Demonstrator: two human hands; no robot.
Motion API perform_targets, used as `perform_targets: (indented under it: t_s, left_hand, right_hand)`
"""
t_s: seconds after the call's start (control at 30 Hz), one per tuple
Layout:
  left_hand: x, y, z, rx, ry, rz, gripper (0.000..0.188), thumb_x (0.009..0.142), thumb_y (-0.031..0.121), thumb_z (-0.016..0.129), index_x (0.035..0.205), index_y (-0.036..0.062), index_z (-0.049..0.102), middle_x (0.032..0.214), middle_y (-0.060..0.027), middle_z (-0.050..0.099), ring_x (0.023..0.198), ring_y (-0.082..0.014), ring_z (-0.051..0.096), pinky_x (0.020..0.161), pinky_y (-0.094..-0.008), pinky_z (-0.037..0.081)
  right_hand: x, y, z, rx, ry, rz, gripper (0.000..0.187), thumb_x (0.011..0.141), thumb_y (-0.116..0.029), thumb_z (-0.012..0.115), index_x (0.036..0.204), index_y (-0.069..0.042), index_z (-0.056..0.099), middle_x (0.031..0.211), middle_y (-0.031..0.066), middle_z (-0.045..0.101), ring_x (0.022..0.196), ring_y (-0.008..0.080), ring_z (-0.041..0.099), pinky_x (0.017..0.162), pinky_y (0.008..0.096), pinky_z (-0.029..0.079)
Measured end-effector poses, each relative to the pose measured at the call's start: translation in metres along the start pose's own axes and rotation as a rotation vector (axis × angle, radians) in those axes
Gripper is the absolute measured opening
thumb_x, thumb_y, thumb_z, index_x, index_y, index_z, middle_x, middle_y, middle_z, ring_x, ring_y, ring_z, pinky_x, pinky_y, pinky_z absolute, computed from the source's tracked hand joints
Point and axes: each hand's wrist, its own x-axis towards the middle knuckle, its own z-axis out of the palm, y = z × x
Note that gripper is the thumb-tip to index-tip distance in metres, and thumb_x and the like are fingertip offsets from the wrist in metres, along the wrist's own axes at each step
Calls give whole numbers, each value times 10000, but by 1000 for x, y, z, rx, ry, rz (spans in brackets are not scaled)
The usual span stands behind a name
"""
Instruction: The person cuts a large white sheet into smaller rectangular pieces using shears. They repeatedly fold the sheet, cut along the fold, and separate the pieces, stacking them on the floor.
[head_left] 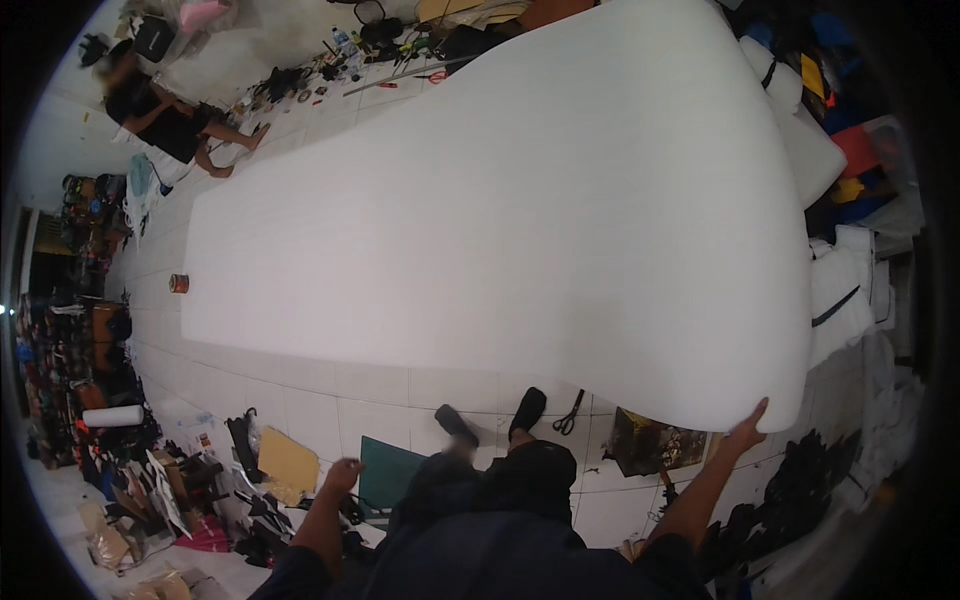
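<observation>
A big white sheet [480, 220], thick and soft-edged like foam, spreads over the tiled floor in front of me and rises toward the right. My right hand [745, 432] grips its near right corner, with fingers along the edge; part of them is hidden by the sheet. To the left of my legs, my left hand [345, 473] hangs away from the sheet, its fingers curled with nothing seen in them. Below it lies a dark green board [388, 472]. Black-handled scissors [570, 413] rest on the tiles just right of my feet.
A small can [179, 284] stands by the sheet's far left end. Another person [155, 110] sits by the wall at the upper left. Piled scraps [180, 480] cover the lower left floor. White folded bundles [840, 295] and coloured material [850, 150] crowd the right side.
</observation>
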Motion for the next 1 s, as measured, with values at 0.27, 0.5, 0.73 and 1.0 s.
perform_targets:
  t_s: [0.27, 0.5, 0.73, 1.0]
  left_hand:
    - [-1, 183, -6, -170, -9, 307, 488, 901, 358, 638, 1202, -25, 602, 1124, -217, 659, 1054, -307, 633, 906, -382, 492]
    - [-29, 184, -2, -145, -32, 292, 499, 923, 363, 613, 1247, -15, 574, 1178, -201, 635, 1091, -275, 607, 926, -373, 479]
    - [-47, 84, 14, -265, -13, 83, 533, 898, 369, 630, 1247, -31, 573, 1136, -218, 654, 1077, -291, 625, 922, -370, 481]
    - [-39, 28, 50, -470, -52, 45, 484, 917, 313, 610, 1245, -40, 569, 1165, -198, 647, 1074, -283, 623, 909, -371, 483]
  right_hand:
    - [-63, 75, 19, -164, -31, -122, 978, 825, -352, 765, 1402, 36, 78, 1294, 273, 453, 1110, 321, 555, 935, 414, 539]
    - [-108, 112, 24, -465, -266, -39, 959, 835, -312, 758, 1435, 29, 93, 1361, 266, 396, 1222, 357, 473, 1042, 454, 427]
    - [-91, 167, 18, -661, -706, 197, 757, 885, -506, 641, 1379, 25, 422, 1351, 196, 470, 1224, 321, 477, 948, 458, 442]
    - [-51, 216, 15, -959, -1045, 157, 534, 893, -445, 629, 1122, 35, 586, 918, 152, 637, 806, 255, 606, 701, 381, 503]
